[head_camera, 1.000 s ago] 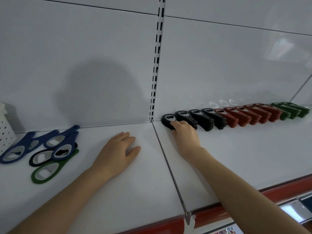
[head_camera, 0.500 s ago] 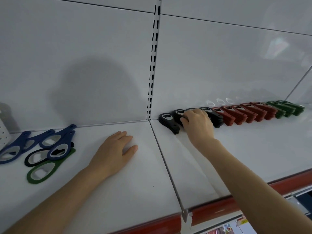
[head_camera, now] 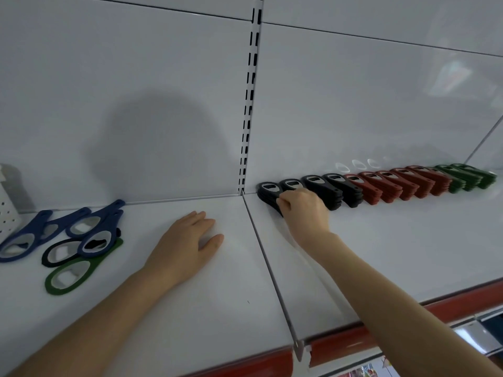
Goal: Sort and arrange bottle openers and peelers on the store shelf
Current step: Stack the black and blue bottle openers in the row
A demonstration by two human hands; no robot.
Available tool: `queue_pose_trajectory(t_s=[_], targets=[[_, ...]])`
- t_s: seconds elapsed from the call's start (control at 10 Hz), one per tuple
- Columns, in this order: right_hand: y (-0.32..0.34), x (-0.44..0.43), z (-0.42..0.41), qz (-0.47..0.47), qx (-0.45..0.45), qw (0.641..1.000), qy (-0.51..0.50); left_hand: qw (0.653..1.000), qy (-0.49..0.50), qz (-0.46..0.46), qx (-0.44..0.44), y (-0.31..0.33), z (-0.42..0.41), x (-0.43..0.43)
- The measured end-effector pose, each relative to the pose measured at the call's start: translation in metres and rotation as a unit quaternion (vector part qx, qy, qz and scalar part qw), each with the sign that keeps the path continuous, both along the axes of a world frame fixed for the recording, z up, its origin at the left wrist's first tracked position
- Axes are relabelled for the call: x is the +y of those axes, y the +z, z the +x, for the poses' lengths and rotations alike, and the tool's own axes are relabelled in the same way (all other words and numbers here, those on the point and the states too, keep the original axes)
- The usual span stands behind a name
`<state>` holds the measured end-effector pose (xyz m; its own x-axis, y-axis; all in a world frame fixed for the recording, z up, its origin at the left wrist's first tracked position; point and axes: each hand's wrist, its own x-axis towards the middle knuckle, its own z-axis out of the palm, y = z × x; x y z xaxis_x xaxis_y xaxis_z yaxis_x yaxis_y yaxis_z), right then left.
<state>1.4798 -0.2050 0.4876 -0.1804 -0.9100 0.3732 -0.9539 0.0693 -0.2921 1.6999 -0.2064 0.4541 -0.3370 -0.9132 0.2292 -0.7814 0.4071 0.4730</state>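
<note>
A row of small stacked bottle openers runs along the back of the right shelf panel: black stacks [head_camera: 325, 187] at the left, red stacks [head_camera: 392, 183] in the middle, green stacks [head_camera: 468, 176] at the far right. My right hand [head_camera: 303, 210] has its fingers curled round the lower ends of the leftmost black stacks [head_camera: 268, 190]. My left hand [head_camera: 185, 247] lies flat, palm down, on the left shelf panel and holds nothing. Loose large openers lie at the left: blue ones [head_camera: 38, 231], a black one [head_camera: 58, 254] and a green one [head_camera: 73, 273], partly overlapping.
A white perforated container [head_camera: 8, 202] stands at the far left edge. A slotted upright [head_camera: 250, 99] divides the white back wall. The shelf [head_camera: 394, 254] has a red front strip [head_camera: 340, 341] and a seam between its two panels.
My right hand has come back left from the second and third black stacks to the leftmost ones, and its fingers have curled tighter. My left hand has stayed flat in place.
</note>
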Motion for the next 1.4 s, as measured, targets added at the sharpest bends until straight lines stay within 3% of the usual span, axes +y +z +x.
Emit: queue_pose_trajectory(t_s=[0.3,1.4], targets=[[0.0,-0.001,0.003,0.05,0.003,0.999,-0.004,1.0,-0.003,0.008,-0.005,0.001,0.001,0.0],[-0.01,0.002,0.002,0.056,-0.052,0.997,0.023,1.0,0.004,-0.006,-0.002,-0.001,-0.001,-0.002]])
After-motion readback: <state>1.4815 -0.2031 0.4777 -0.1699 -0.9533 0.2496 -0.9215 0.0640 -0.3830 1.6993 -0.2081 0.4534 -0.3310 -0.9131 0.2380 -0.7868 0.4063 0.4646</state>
